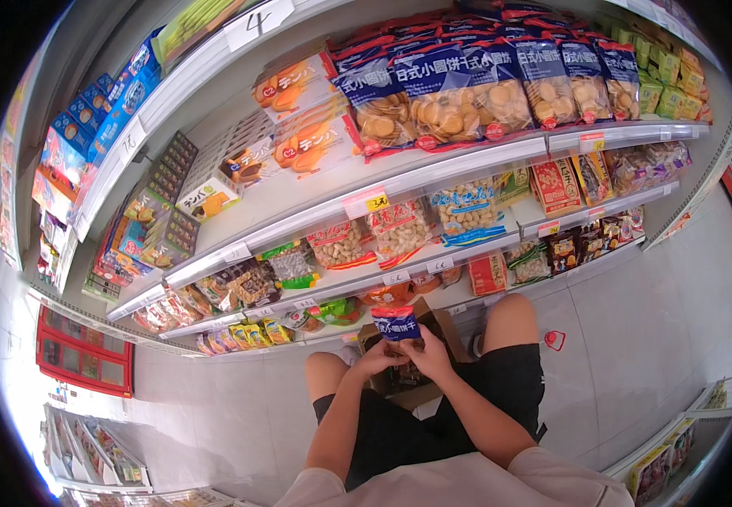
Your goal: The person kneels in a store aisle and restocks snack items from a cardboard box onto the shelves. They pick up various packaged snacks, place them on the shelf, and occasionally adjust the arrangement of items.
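Both hands hold one blue-topped plastic bag of round biscuits [396, 326] upright in front of my body. My left hand [375, 359] grips its lower left side, and my right hand [430, 352] its lower right; the fingers hide most of the biscuits inside. Beneath the hands, between my knees, an open cardboard box [440, 323] stands on the floor with dark packages in it, partly covered by my hands. Ahead, a white store shelf carries a dense row of matching biscuit bags [448, 95] on its upper level.
Boxed snacks [309, 139] stand left of the biscuit bags, and small green packs [670, 82] at the right end. Lower shelves hold bags of peanuts [399, 225] and other snacks. A red-framed cabinet [85, 352] stands at left. A red tag-like object [554, 340] lies on the tiled floor.
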A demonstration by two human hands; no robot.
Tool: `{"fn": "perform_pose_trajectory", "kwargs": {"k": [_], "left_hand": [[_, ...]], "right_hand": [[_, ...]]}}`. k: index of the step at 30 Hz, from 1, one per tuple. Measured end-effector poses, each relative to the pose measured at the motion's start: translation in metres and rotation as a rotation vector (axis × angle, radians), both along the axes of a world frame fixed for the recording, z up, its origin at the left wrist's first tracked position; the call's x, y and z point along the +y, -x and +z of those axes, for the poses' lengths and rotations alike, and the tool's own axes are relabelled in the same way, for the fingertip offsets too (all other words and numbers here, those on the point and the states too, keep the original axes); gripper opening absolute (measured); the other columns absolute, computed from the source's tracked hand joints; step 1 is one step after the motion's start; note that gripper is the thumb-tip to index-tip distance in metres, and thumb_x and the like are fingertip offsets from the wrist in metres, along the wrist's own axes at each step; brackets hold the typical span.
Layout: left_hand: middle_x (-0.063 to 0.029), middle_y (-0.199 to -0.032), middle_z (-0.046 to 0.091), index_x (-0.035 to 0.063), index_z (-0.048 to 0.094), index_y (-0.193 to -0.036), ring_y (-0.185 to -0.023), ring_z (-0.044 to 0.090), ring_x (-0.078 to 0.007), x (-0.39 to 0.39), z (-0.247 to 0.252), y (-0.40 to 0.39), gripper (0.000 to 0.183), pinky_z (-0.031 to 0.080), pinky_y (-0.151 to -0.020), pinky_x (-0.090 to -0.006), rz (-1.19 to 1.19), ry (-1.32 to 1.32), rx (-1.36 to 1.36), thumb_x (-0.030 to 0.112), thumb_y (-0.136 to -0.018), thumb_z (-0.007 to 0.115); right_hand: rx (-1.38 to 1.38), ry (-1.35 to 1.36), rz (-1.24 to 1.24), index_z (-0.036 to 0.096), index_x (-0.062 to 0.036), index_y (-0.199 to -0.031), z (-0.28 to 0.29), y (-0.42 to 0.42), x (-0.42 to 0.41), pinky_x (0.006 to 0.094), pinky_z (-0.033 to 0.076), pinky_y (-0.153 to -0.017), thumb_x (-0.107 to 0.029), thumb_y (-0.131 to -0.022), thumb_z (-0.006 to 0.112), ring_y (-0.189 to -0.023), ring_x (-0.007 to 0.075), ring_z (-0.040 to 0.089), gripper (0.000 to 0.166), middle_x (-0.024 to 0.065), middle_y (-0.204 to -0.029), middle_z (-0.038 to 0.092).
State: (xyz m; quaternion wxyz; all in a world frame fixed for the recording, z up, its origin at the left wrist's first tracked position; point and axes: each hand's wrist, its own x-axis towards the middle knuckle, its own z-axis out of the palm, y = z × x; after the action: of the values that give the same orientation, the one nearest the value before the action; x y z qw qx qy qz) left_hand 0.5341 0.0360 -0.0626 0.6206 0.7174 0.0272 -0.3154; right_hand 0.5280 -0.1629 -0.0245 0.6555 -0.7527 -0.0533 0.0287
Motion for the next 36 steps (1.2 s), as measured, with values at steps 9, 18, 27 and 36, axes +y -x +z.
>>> {"fn": "perform_pose_trajectory", "kwargs": {"k": [9,18,27,36], "left_hand": [[-0.0086,-0.114,0.067,0.0007,0.054,-0.124,-0.100,0.066,-0.0178,-0.035,0.065,-0.010,0.051,0.053,-0.088,-0.0320,0.305,-0.046,-0.325,0.011,-0.082,0.081],[-0.0135,-0.121,0.065,0.0002,0.046,-0.133,-0.114,0.061,-0.0205,-0.073,0.297,-0.103,0.073,0.049,-0.097,-0.0366,0.572,-0.133,-1.141,0.026,-0.078,0.087],[-0.0199,-0.116,0.066,-0.0010,0.045,-0.133,-0.116,0.059,-0.0362,-0.099,0.358,-0.199,0.082,0.049,-0.096,-0.0429,0.502,-0.809,-1.384,0.041,-0.075,0.085],[-0.0130,-0.128,0.063,0.0051,0.029,-0.152,-0.102,0.065,-0.0203,-0.094,0.340,-0.205,0.105,0.051,-0.081,-0.0317,0.641,-0.418,-1.471,0.034,-0.071,0.089]], "right_hand": [[-0.185,-0.166,-0.047,0.035,0.0044,-0.146,0.072,-0.020,-0.012,0.0390,0.044,-0.103,-0.018,-0.089,0.071,-0.125,0.0333,0.056,0.070,0.0237,-0.134,0.055],[-1.091,0.095,-0.173,0.051,0.0016,-0.136,0.263,-0.125,-0.079,0.0464,0.039,-0.107,-0.017,-0.088,0.067,-0.127,0.0381,0.053,0.054,0.0228,-0.139,0.054],[-1.316,0.443,-0.627,0.058,-0.0080,-0.129,0.298,-0.256,-0.088,0.0466,0.039,-0.106,-0.020,-0.088,0.064,-0.124,0.0325,0.055,0.042,0.0101,-0.136,0.059],[-1.381,0.507,-0.676,0.068,-0.0123,-0.117,0.288,-0.270,-0.090,0.0448,0.039,-0.106,-0.019,-0.088,0.062,-0.124,0.0279,0.056,0.030,0.0057,-0.130,0.063]]}}
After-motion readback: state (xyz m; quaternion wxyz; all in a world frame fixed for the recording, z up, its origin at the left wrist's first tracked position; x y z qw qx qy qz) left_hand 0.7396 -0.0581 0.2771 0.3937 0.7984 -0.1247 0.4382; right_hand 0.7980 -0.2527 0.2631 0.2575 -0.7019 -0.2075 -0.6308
